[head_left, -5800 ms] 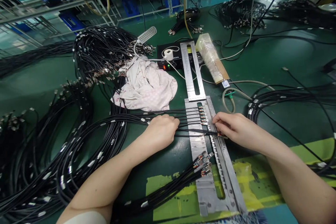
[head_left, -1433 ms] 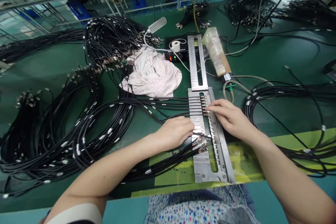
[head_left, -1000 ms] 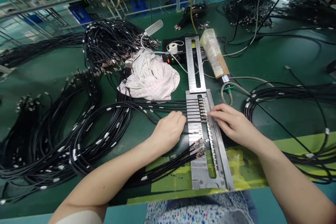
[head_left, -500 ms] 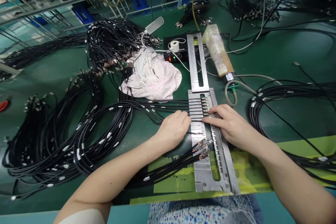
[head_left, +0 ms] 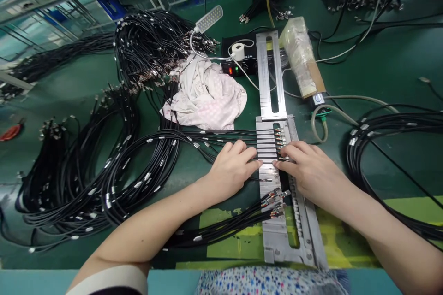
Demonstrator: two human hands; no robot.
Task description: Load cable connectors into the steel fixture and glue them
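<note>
A slotted metal jig (head_left: 277, 235) lies lengthwise on the green bench. Several thin black cables (head_left: 221, 136) with copper-tipped connectors (head_left: 279, 137) lie side by side in its upper grooves. My left hand (head_left: 232, 168) rests on the cables just left of the jig, fingers curled down and pressing one cable into a groove. My right hand (head_left: 308, 170) lies over the jig's right rail, fingertips pinching the connector end of that same cable. A loose bunch of connector ends (head_left: 275, 200) rests across the jig below both hands.
Large coils of black cable (head_left: 104, 156) cover the bench's left half, more coils (head_left: 391, 124) lie right. A crumpled white cloth (head_left: 207, 97), a black control box (head_left: 242, 57), a small LED lamp (head_left: 208, 17) and a wrapped roll (head_left: 302, 55) sit behind the jig.
Both hands moved up the jig to the row of seated cables and pressed one more cable end into a groove. The view has tilted and shifted slightly.
</note>
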